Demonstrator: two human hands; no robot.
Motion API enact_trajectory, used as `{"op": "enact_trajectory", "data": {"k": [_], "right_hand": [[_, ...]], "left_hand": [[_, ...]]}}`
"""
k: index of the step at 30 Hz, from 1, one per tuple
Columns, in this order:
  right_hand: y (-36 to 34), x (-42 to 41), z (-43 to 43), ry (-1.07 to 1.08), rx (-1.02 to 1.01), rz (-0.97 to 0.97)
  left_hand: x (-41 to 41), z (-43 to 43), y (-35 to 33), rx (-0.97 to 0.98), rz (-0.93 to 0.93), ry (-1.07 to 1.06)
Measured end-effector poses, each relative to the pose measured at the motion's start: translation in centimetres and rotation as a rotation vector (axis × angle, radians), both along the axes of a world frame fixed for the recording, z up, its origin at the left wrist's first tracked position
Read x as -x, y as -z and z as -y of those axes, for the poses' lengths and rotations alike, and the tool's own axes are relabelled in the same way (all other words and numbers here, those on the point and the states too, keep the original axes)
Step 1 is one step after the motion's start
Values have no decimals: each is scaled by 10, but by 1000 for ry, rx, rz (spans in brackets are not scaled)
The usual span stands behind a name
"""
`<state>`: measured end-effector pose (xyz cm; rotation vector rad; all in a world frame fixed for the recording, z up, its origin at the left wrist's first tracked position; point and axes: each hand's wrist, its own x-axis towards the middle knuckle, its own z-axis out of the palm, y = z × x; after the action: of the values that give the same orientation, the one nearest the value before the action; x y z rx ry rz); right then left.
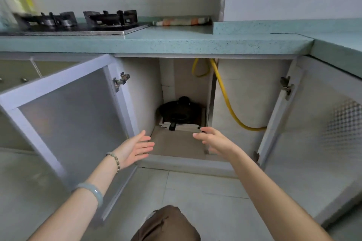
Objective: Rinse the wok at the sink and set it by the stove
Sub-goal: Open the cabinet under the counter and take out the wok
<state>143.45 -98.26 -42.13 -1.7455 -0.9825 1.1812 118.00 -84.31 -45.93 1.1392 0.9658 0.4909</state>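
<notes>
The wok [179, 110] sits deep at the back of the open cabinet [176, 143], dark and low, with its short handle [172, 126] pointing out toward the person. Whether a lid lies on it cannot be told in the shadow.

Just in front of the wok and apart from it, the left hand [135, 147] and the right hand [212, 139] are stretched in, one on each side. The palms face each other, the fingers are straight and spread, and neither hand holds anything.

The step in hand looks like fetching the wok, so rinsing has not begun. The next move likely calls for going deeper, taking the handle or the rim, and drawing the wok clear of the yellow hose [225, 96] hanging to its right.

Counted: one wok, two hands, one hose, and two open doors, the left door [68, 113] and the right door [313, 123] flanking the wok. Above and left of it the stove [78, 21] shows two burners, and one rolled cloth [180, 21] lies on the countertop [156, 42] directly above.
</notes>
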Motion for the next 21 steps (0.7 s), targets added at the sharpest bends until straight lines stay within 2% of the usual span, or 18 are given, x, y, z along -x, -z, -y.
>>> {"op": "enact_trajectory", "data": {"k": [6,11,21], "right_hand": [[41,-15,-79,79,23,-131],[75,-33,-151,113,59,-153],[162,-55,-295,254,153,-250]], "left_hand": [[-31,-91,42,118,33,18],[-77,-177,84,202,51,37],[-155,-314,177,329,-40,50]]}}
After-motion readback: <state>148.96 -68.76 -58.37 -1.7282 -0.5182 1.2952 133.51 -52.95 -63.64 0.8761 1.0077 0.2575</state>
